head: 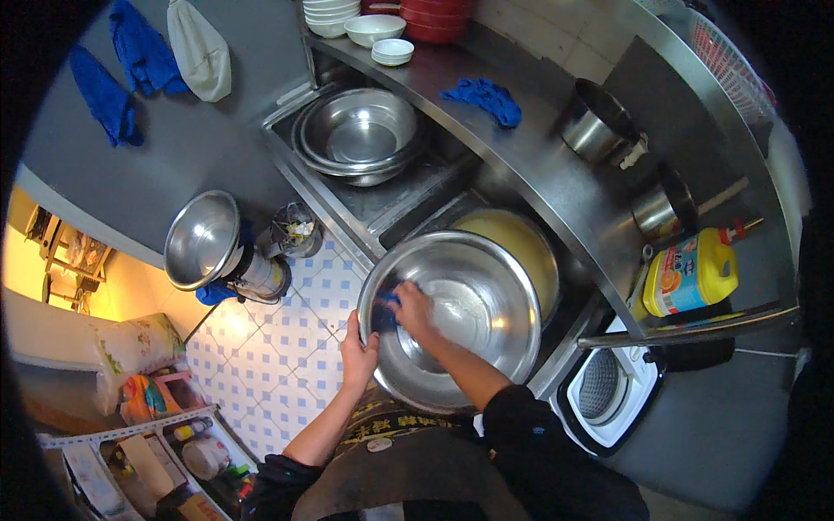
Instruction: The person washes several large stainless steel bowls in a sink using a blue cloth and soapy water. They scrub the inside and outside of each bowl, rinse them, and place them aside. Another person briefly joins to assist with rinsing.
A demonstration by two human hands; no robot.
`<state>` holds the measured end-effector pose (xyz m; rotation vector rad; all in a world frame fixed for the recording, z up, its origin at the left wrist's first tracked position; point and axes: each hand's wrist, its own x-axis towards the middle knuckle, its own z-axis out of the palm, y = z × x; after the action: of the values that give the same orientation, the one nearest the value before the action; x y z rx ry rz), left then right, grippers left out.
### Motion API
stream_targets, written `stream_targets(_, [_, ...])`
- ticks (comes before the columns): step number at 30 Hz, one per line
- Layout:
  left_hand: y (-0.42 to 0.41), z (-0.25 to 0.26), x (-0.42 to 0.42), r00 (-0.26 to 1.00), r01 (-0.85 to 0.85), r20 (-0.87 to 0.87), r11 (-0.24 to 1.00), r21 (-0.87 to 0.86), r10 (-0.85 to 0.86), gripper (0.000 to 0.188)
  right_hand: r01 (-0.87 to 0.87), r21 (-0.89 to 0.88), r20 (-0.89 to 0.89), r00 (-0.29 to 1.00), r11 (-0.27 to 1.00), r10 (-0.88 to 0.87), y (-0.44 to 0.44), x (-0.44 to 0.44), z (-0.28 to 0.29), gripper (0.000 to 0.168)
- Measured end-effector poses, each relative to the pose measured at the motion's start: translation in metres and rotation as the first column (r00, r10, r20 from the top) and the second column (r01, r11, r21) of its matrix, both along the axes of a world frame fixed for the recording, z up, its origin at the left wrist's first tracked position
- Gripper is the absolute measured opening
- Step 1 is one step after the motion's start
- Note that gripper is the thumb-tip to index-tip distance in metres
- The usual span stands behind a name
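Observation:
A large stainless steel basin is tilted towards me over the edge of the sink. My left hand grips its rim at the left, thumb on the inner side. Inside the basin, my right hand is pressed near the left wall, slightly blurred, with a bit of blue cloth showing at its fingers. Behind the basin, a round vessel of yellowish liquid sits in the sink, partly covered by the basin.
Nested steel basins stand in the far sink bay. The steel shelf above holds bowls, a blue cloth, pots and a yellow detergent jug. At left are another basin and a waste bin; a white-rimmed washer stands at right.

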<state>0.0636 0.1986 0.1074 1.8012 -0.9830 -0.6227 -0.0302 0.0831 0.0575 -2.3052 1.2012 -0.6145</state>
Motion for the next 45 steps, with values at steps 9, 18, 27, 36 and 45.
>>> stream_targets(9, [0.004, -0.018, 0.004, 0.997, 0.021, 0.073, 1.0, 0.005, -0.021, 0.055, -0.197, -0.031, -0.153, 0.97, 0.98, 0.19, 0.021, -0.01, -0.011, 0.019])
stream_targets(18, [0.009, -0.001, 0.004, 0.994, 0.019, -0.104, 0.995, 0.096, -0.009, 0.056, -0.409, -0.038, -0.088, 0.91, 0.912, 0.404, 0.036, -0.017, -0.002, 0.018])
stream_targets(27, [0.017, -0.001, -0.001, 0.998, 0.057, -0.031, 0.998, 0.023, -0.056, 0.06, -0.118, -0.069, 0.058, 0.991, 0.991, 0.122, 0.002, 0.003, -0.005, 0.02])
stream_targets(36, [0.025, 0.024, -0.01, 0.995, 0.05, -0.095, 0.99, 0.131, -0.038, 0.061, -0.008, -0.091, 0.124, 0.992, 0.996, 0.02, 0.003, 0.008, 0.001, 0.018])
stream_targets(45, [0.044, 0.003, -0.02, 0.92, 0.049, -0.391, 0.994, 0.098, -0.007, 0.042, -0.492, -0.032, 0.327, 0.817, 0.87, 0.475, 0.017, -0.018, -0.008, 0.029])
